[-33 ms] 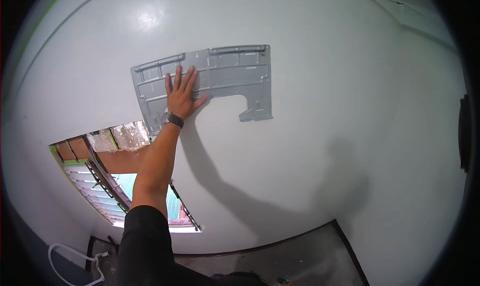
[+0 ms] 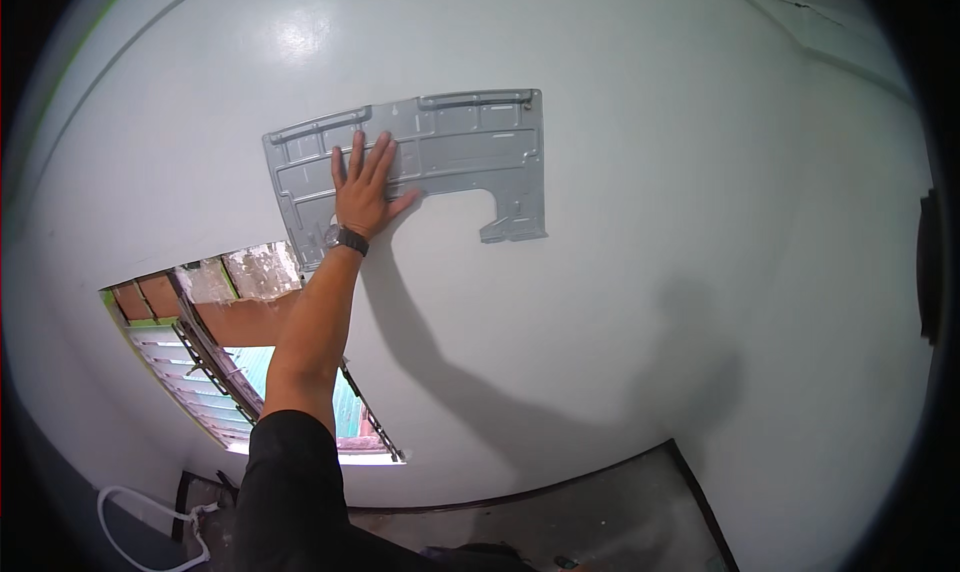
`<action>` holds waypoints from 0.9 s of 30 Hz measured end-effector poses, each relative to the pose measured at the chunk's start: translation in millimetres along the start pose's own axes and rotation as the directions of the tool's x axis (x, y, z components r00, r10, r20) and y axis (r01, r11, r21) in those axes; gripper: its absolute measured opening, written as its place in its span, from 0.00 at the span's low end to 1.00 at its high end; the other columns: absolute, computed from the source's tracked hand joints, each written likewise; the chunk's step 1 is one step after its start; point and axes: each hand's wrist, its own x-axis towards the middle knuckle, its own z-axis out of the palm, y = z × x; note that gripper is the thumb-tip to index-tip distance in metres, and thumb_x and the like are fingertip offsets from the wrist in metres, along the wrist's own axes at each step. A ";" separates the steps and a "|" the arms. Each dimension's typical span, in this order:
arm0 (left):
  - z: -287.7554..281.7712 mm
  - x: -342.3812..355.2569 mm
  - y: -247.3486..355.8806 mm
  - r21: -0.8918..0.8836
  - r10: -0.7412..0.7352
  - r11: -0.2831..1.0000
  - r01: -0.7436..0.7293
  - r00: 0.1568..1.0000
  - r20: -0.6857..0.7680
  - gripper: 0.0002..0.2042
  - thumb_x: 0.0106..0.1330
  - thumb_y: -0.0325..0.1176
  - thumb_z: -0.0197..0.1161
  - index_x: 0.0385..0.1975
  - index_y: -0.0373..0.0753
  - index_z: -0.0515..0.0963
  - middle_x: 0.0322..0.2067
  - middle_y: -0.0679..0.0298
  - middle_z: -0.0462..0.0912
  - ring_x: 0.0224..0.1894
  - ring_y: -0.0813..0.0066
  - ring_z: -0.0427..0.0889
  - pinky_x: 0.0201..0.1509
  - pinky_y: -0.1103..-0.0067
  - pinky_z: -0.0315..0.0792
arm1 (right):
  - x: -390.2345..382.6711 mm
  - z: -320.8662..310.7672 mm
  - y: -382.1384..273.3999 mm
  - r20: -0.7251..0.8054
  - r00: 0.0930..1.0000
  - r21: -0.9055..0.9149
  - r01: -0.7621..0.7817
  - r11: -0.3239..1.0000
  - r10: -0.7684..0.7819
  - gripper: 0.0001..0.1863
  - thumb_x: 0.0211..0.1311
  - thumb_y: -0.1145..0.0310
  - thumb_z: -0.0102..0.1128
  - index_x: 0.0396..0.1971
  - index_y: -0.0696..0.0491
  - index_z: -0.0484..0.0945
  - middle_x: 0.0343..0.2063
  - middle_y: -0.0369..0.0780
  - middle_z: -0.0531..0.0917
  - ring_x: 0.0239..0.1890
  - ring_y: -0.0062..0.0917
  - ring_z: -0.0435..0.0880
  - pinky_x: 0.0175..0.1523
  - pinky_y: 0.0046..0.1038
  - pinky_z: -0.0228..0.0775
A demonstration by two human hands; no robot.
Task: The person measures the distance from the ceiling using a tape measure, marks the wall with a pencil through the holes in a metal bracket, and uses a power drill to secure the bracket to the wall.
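Note:
A grey pressed-metal mounting plate (image 2: 460, 152) lies against the white wall, its ribs and small holes facing me. A wide notch opens along its lower edge. My left hand (image 2: 365, 187) is pressed flat on the plate's left half, fingers spread upward and thumb pointing right. A dark watch is on that wrist. At the lower edge, a small skin-coloured sliver beside a dark object (image 2: 565, 562) may be part of my right hand; its fingers and what they hold cannot be made out.
Below left of the plate is a louvred window (image 2: 200, 372) with a rough, exposed upper frame. A white hose or pipe (image 2: 103, 522) curves at the lower left. The grey floor (image 2: 620, 512) has a dark skirting edge. Something dark (image 2: 928, 267) stands out at the far right.

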 end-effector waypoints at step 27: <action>-2.4 -12.0 -13.4 -0.151 -0.042 0.988 0.041 0.999 -0.001 0.48 0.55 0.71 0.72 0.73 0.51 0.73 0.78 0.74 0.67 0.84 0.57 0.52 0.85 0.44 0.39 | 102.7 87.4 -103.8 -0.260 0.924 -0.727 -0.379 0.573 0.281 0.19 0.62 0.59 0.78 0.40 0.60 0.83 0.23 0.39 0.81 0.20 0.27 0.80 0.27 0.36 0.72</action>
